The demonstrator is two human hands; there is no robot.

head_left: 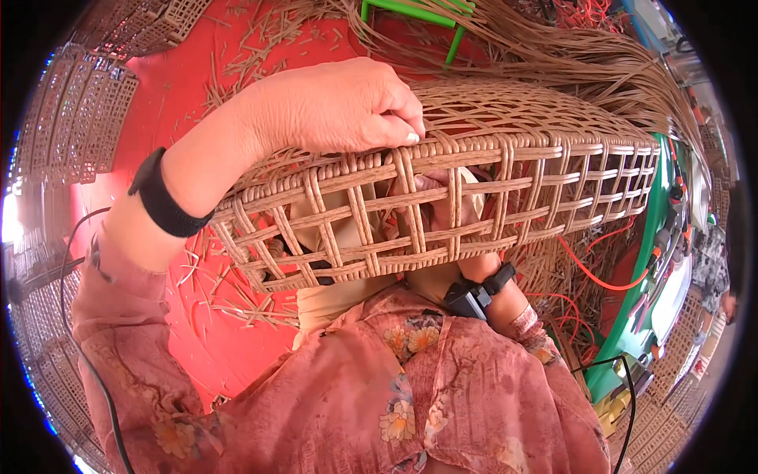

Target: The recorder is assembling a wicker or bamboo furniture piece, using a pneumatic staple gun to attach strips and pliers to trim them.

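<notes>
Basket (474, 197) of woven rattan lies sideways on lap. Left hand (332, 107) fingers curled, gripping its top rim. Right hand (430, 186) reaches inside; finger state cannot be told through weave.

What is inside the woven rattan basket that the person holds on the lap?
Through the open weave of the rattan basket the right hand shows inside. The strands cover its fingers, so its grip is hidden. The left hand rests on top.
</notes>
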